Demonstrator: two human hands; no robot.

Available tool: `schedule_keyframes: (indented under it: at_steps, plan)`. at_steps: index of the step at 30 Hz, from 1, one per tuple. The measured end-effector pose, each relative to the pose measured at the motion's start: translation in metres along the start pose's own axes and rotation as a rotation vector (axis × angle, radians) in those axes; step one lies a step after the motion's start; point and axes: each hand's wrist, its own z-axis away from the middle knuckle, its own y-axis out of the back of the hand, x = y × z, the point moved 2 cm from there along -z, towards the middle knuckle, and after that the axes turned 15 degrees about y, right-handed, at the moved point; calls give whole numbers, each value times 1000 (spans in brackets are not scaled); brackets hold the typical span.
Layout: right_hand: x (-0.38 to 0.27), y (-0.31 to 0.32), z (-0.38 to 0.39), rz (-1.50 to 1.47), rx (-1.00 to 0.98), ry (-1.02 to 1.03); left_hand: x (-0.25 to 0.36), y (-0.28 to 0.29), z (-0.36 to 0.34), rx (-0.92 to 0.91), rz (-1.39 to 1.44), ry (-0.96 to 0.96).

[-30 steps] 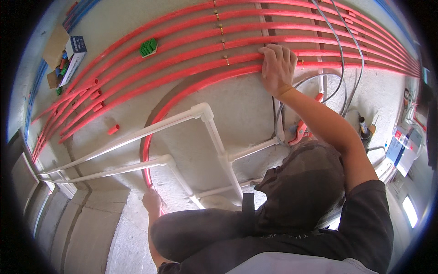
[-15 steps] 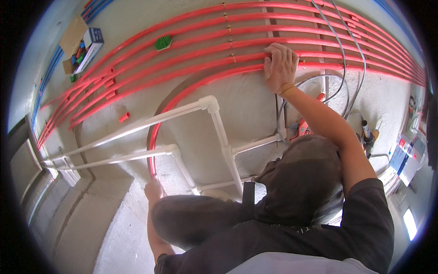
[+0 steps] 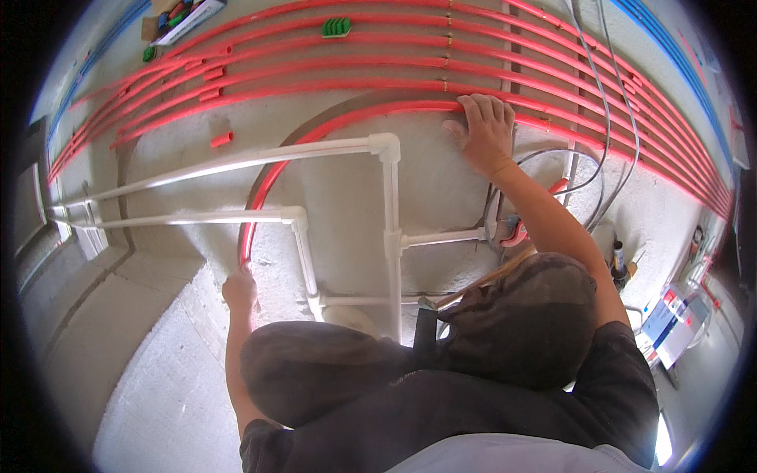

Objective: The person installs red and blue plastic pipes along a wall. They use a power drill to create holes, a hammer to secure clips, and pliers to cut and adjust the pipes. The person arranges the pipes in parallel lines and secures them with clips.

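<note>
A long red conduit pipe (image 3: 339,119) curves away from a row of straight red pipes and bends down to the left. My left hand (image 3: 239,289) is closed around its lower end. Higher up, my right hand (image 3: 486,134) lies across the same pipe where the curve meets the straight run. Its fingers stretch over the pipe and the thumb stands apart. White pipes with elbow fittings (image 3: 385,144) cross in front of the bend, hiding short parts of it.
Parallel red pipes (image 3: 378,63) run along the concrete, with a green clip strip (image 3: 336,28) on them. A short red pipe piece (image 3: 222,139) lies near the bend. Grey cables (image 3: 607,102) loop at right, near a red-handled tool (image 3: 516,234). An open box (image 3: 189,20) stands upper left.
The whole view has shifted and tilted. My right hand's fingers now reach less far over the pipes, and its thumb has spread away. My left hand keeps hold of the pipe's end.
</note>
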Motion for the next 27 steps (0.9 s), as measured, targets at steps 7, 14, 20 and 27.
schedule_keyframes:
  at_steps: [7,14,20,27]
  plan:
    - [2,-6,-4,23,30,-19,-7,-12,-7,19,48,17]
    - [5,-11,-1,17,65,-9,2,-5,2,44,108,29]
    - [5,-9,-3,24,81,18,-5,-7,-2,-21,77,0]
    - [-26,16,-65,-46,75,471,1,4,-15,-69,128,-34]
